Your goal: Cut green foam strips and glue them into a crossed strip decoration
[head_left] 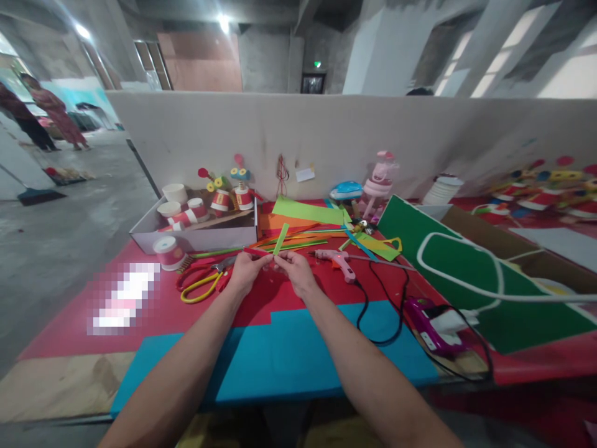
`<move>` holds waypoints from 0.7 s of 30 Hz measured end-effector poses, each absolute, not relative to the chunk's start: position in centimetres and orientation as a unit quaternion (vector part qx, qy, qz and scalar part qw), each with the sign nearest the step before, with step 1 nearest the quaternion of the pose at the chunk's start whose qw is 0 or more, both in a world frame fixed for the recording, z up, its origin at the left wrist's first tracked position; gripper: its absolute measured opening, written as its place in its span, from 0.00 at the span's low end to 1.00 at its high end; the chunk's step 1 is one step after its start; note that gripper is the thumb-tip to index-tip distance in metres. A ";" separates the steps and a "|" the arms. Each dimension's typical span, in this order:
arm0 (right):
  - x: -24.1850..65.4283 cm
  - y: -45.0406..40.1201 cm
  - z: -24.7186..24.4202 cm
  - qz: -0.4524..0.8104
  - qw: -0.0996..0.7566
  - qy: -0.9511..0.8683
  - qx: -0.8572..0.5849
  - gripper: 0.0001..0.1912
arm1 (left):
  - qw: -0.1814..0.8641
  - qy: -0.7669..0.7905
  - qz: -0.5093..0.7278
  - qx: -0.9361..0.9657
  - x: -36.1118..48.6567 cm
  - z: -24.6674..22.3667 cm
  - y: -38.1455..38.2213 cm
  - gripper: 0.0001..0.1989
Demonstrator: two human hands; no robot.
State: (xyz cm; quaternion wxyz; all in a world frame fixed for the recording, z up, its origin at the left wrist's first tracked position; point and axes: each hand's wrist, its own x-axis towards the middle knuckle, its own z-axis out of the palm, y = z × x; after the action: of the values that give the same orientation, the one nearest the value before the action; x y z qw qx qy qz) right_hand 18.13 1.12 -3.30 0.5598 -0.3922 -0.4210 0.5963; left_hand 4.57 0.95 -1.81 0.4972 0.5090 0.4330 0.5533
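Both hands meet above the red-covered table, fingertips almost touching. My left hand [247, 272] pinches a red paper strip [257, 252] that runs along its fingers. Between finger and thumb, my right hand [297, 272] grips a light green paper strip [282, 239], which points up and away. The two strips cross or meet at the fingertips; whether they are joined I cannot tell. Left of my left hand lie scissors with yellow handles [201, 291]. A pink glue gun [336, 260] rests to the right of my right hand. Behind the hands are several loose orange and green strips [308, 235].
At the left back, a white box [200, 239] holds paper cups and figures, with another cup [168, 252] before it. A green board [448, 274], white cable [501, 274] and purple power strip [433, 326] stand right. Blue sheets [298, 361] cover the front edge.
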 end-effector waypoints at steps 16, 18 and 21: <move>18.1 0.9 -2.9 0.561 0.574 -0.436 -0.406 0.15 | 0.506 0.418 0.540 0.527 4.2 -2.3 1.4 0.14; 18.3 1.0 -2.8 0.582 0.561 -0.431 -0.401 0.16 | 0.503 0.423 0.533 0.533 4.0 -2.3 1.4 0.15; 18.8 1.1 -2.7 0.608 0.538 -0.428 -0.398 0.17 | 0.482 0.450 0.516 0.547 4.0 -2.2 1.4 0.15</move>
State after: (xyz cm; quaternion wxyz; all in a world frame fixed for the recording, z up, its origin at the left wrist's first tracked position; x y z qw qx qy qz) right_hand 18.77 1.09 -2.72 0.5378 -0.3979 -0.4279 0.6077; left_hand 3.97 1.39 -2.16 0.4820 0.5467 0.4503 0.5158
